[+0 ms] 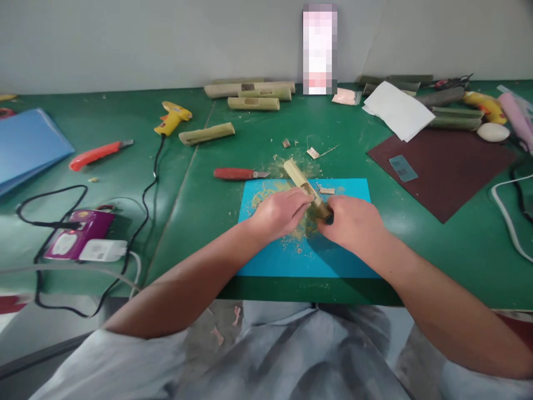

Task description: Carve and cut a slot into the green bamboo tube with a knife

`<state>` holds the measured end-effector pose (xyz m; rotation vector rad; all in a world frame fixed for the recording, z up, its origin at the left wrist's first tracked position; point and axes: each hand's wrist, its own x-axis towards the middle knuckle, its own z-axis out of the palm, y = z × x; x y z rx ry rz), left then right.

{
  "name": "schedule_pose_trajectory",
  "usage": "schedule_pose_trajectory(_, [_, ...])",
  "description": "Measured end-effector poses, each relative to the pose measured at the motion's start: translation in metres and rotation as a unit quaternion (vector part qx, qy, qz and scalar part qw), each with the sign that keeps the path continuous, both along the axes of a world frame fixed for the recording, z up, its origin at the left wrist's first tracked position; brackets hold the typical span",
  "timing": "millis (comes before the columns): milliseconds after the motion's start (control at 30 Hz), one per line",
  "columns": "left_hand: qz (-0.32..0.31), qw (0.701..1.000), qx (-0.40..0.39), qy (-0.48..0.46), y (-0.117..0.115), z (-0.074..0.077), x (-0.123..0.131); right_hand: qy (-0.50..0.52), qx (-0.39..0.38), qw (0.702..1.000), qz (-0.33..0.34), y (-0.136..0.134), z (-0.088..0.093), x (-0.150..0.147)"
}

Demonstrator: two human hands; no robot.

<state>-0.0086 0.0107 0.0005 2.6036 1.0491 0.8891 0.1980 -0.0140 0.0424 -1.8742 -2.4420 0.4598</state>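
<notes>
A pale bamboo tube slants over a blue sheet, with an opening cut in its side. My right hand is closed around the tube's near end. At the opening, the fingers of my left hand are pinched together; what they hold, if anything, is too small to make out. Bamboo dust and shavings lie around both hands. A small light piece lies just beyond my right hand. Left of the tube's far end, a red-handled knife rests partly on the sheet.
Cut bamboo tubes lie at the back, another bamboo tube nearer. Leftward are a yellow glue gun, a red cutter, a purple power strip and cords. White paper and a dark brown sheet lie right.
</notes>
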Motion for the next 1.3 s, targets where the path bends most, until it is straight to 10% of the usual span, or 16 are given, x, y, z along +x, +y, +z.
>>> schedule_pose_trajectory(1300, [-0.012,0.999,0.009,0.034,-0.005,0.009,0.005,0.018,0.024,1.0,0.01,0.0,-0.011,-0.006])
